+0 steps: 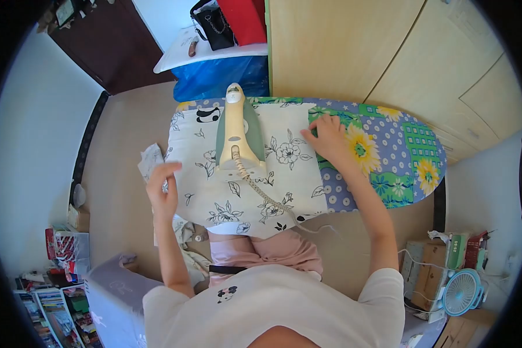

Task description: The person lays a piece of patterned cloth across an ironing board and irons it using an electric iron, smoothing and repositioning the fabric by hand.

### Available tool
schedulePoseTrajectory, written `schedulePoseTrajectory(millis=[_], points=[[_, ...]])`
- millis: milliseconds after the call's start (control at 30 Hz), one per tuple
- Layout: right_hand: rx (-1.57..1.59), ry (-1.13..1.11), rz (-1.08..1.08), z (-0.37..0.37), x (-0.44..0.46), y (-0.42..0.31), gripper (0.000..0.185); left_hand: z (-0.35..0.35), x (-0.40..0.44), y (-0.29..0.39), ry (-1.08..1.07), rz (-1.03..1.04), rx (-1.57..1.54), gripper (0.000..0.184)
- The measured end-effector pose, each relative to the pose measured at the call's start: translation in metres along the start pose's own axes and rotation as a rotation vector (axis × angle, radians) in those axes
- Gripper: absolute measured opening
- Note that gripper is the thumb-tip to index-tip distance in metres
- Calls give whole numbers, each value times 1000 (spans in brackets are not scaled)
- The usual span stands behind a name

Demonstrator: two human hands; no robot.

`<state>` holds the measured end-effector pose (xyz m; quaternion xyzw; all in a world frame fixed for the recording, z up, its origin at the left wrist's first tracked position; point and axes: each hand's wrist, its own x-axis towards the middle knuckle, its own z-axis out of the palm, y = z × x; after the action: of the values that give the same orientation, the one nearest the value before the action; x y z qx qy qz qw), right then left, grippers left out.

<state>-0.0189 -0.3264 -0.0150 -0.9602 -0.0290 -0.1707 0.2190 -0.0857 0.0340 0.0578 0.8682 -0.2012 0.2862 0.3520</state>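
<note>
Cloth (149,158), pale, soft & crumpled, sits mid-left of frame. Just R of it, person's L hand (165,187): fingers loosely bent, thumb apart w/ a gap, nothing visible in grasp; can't tell if tips touch. Next, centre of frame, white fabric sheet w/ thin black line-drawn flowers (223,197): mostly flat, prob. cotton, lower edge wavy. Could scorch if iron's hot & sits too long; temp can't be seen. On it, L of centre, cream-and-green plastic electric iron (235,124), tapered, broad heel twd person; flat or heel-standing, can't tell. Could tip or slide if its speckled beige fabric-covered cord (267,198) gets tugged, since that runs over lower edge by the lap; loops could also drag creases into sheet. R of centre, R hand (329,142): fingers half spread & slightly curved at sheet's R edge, no visible grip; burn risk if it strays to iron. Far R, blue-green-yellow floral ironing board (403,165), rounded end, smooth patchwork-print cover; sheet could slip on it if pulled unevenly.
</note>
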Motion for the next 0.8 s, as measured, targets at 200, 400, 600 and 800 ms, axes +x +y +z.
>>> schedulePoseTrajectory(millis=[200,400,600,800], points=[[2,-5,-1,12,4,-14,21,-2,-64,1,34,-151,-29,23],[-250,177,1,28,5,-19,21,-20,-78,-13,69,-124,82,20],[426,-127,255,23,24,-9,20,-16,-91,-19,25,-190,222,28],[-258,107,40,19,23,-10,27,-7,-102,-17,-15,-250,232,27]])
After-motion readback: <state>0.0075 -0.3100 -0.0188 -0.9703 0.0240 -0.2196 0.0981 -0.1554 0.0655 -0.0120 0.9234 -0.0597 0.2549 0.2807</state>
